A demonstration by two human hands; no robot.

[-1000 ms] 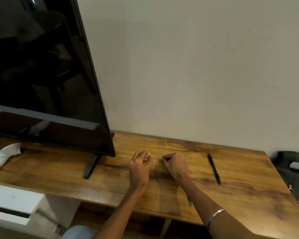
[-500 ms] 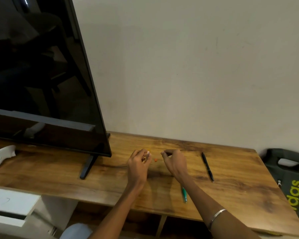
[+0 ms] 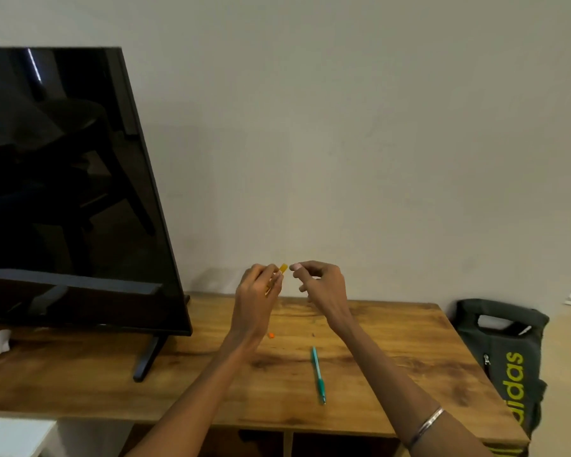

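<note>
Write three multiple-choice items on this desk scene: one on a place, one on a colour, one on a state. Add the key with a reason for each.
1. Where does the green pen lie?
A. on the table, between the two forearms
B. on the floor
C. on a chair

2. What colour is the small piece held by the left hand?
A. blue
B. yellow
C. white

3. How is the left hand?
A. flat on the table
B. gripping the green pen
C. lifted off the table, pinching the small piece

Key:
1 A, the pen rests on the wood between the arms.
2 B, the piece at the fingertips is yellow.
3 C, the hand is up in front of the wall with the piece between its fingers.
</note>
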